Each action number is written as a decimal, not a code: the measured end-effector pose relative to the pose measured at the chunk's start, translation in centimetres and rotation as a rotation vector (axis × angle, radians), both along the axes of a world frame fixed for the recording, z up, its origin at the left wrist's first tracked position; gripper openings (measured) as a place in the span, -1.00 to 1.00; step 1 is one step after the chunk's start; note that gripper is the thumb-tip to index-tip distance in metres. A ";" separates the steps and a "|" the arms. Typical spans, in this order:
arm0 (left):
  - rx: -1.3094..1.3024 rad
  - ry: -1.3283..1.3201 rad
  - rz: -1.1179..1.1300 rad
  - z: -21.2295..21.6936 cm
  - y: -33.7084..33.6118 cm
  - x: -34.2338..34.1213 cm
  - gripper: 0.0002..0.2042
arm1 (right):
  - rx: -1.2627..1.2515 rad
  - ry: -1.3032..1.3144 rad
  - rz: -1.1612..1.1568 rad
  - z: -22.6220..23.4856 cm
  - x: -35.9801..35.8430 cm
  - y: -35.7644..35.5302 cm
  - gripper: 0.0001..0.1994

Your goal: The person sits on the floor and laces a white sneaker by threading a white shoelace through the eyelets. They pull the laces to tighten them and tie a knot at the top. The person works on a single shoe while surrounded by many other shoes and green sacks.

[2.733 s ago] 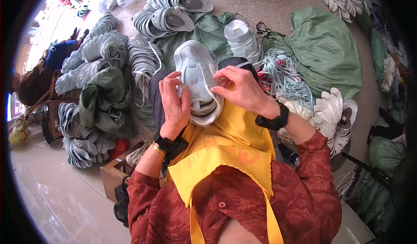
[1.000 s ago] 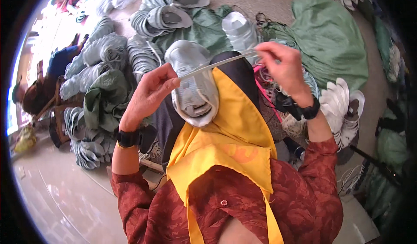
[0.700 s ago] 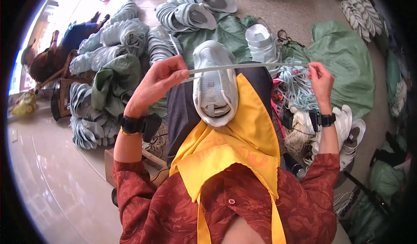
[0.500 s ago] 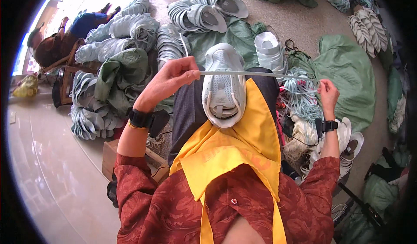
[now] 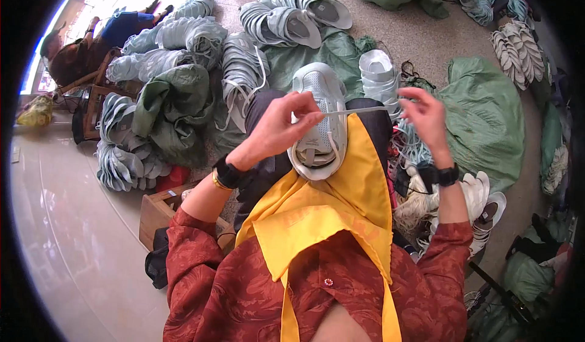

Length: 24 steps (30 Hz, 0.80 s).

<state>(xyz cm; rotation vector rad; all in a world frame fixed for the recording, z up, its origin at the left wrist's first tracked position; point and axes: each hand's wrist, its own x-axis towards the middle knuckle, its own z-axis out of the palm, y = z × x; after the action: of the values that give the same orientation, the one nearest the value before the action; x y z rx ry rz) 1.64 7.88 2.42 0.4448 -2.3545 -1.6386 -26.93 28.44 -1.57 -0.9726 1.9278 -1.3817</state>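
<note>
A pale grey-blue shoe upper (image 5: pixel 317 81) lies across my lap, its heel opening toward me. Over it a light shoelace (image 5: pixel 356 111) runs almost level between my two hands. My left hand (image 5: pixel 285 124) is closed on one end, above the left side of the upper. On the right, my right hand (image 5: pixel 425 118) pinches the lace near its other end, with the other fingers curled. A short loop of lace shows near the upper's opening. My left hand hides part of the upper's left side.
Stacks of similar uppers (image 5: pixel 241 68) lie ahead and left, beside green cloth sacks (image 5: pixel 481 123). Bundled laces (image 5: pixel 416 147) and white shoe pieces (image 5: pixel 481 196) sit by my right knee. A wooden box (image 5: pixel 159 211) stands at my left. Another person (image 5: pixel 91 49) is at far left.
Both hands have come closer together, the left moving right over the upper and the right moving left. The visible span of lace between them is shorter.
</note>
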 end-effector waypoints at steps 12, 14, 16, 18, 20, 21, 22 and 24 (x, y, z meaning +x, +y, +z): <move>-0.167 0.062 0.221 -0.6 2.1 0.6 -0.82 | -0.058 -0.017 0.384 2.2 10.8 -4.9 -0.81; -0.161 0.000 0.354 -0.6 1.9 0.8 -0.79 | -0.079 0.131 0.296 2.0 11.3 -4.7 -0.80; -0.173 -0.032 0.384 -1.8 1.7 1.4 -0.76 | -0.101 0.273 0.245 2.7 12.3 -4.8 -0.77; -0.139 0.000 0.382 -2.6 2.0 1.7 -0.76 | -0.065 0.269 0.231 2.5 12.6 -4.9 -0.75; -0.144 0.021 0.377 -3.0 2.2 1.6 -0.76 | -0.045 0.292 0.214 2.3 12.9 -4.8 -0.74; -0.150 0.032 0.375 -3.0 2.2 1.6 -0.75 | -0.047 0.318 0.206 2.3 13.1 -4.8 -0.75; -0.168 0.036 0.368 -3.1 2.2 1.6 -0.75 | -0.049 0.343 0.198 2.2 13.2 -4.9 -0.75; -0.203 0.047 0.353 -3.3 2.3 1.6 -0.74 | -0.029 0.338 0.185 2.1 13.2 -4.8 -0.75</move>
<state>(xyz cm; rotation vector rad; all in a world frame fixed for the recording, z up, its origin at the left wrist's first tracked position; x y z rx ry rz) 3.23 10.14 -0.93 0.7219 -2.2220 -1.2261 -13.74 23.61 0.54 -1.4366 1.9964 -1.2017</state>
